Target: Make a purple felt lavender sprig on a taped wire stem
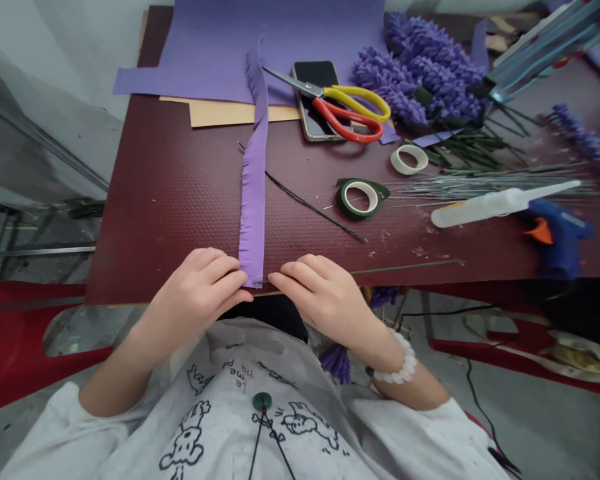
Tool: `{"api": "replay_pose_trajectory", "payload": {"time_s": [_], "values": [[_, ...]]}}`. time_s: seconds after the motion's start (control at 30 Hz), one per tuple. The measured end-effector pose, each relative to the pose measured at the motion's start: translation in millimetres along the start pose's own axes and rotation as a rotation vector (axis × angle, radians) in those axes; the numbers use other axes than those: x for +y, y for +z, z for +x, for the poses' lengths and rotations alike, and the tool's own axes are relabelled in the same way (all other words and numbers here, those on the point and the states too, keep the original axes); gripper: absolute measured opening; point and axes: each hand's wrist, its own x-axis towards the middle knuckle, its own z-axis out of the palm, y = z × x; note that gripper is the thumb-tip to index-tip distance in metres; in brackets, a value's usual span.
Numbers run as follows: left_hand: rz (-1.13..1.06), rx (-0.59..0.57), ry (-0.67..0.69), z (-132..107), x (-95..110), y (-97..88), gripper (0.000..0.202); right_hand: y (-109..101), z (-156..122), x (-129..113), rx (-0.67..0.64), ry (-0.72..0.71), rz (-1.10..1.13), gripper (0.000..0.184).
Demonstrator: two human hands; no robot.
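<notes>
Fringed purple foam strip [253, 200] lying lengthwise on dark red tabletop [155, 220], lower end near table edge, between both hands. Left hand [195, 293]: fingers curled together, clasping strip's lower end; right hand [320, 293]: fingers closed against same end, over thin green wire [405, 268], actual grip unclear. Farther up table: green floral tape roll [360, 198], loose black wire [315, 207], red-and-yellow scissors [350, 110] across phone [313, 80], blue glue gun [555, 230].
</notes>
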Motion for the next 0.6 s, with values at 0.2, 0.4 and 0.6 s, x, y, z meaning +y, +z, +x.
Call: {"api": "replay_pose_trajectory", "payload": {"time_s": [0.2, 0.4, 0.6], "values": [[-0.044, -0.149, -0.035, 7.6, -6.6, -3.3, 0.022, 0.8, -0.4, 1.8, 0.022, -0.02, -0.002, 0.025], [-0.013, -0.136, -0.008, 14.5, -4.5, -4.3, 0.018, 1.0, 0.1, 4.8, 0.037, -0.052, 0.038, 0.027], [0.166, -0.038, 0.151, 12.8, 2.1, -3.3, 0.015, 0.2, 3.6, 6.0, 0.007, -0.074, 0.044, 0.028]]}}
